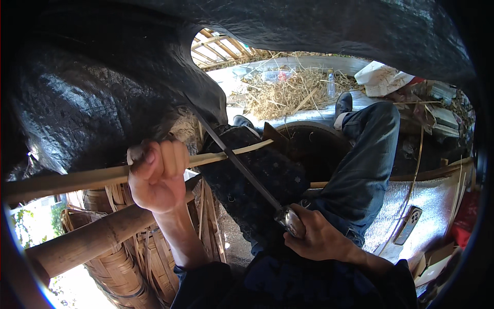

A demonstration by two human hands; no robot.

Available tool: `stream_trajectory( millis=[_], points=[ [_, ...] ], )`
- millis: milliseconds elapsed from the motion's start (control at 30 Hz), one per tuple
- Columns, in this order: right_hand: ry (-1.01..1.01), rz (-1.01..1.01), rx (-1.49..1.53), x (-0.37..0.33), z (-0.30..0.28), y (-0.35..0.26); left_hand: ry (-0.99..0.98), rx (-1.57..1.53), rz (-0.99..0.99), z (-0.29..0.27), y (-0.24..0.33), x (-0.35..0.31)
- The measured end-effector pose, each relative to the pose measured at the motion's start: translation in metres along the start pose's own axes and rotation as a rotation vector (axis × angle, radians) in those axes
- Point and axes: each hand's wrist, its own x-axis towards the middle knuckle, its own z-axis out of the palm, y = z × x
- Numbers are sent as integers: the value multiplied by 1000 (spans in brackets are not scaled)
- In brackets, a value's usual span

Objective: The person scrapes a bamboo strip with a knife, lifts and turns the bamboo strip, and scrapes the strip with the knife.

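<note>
Your left grip (158, 175) fisted round bamboo strip (77, 181); right grip (321, 234) closed on knife (247, 174), crossing over strip. Probably shaving; next stroke seems to want strip steady, knife shallow.

- Left hand (158, 172) and right hand (323, 236) are showing bare.
- Dark navy sleeves (205, 284) are covering the upper forearms.
- Faded blue jeans (371, 149) are showing creases and a pale ankle cuff (339, 121).
- Dark, pale-speckled cloth (247, 183) is covering the left thigh.
- Feet are wearing dark shoes (343, 103).
</note>
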Motion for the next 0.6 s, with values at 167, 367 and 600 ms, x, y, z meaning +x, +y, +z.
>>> stream_trajectory(
  millis=[167, 367, 600],
  points=[
    [-57, 68, -14, 2, -2, 0, 78, -25, 70, 4, -5, -4],
    [53, -66, -69, 11, -4, -18, 304, 27, 142, 8, -8, -2],
    [4, 114, -6, 11, 13, 2, 466, 93, 173, 13, -12, 4]
  ],
)
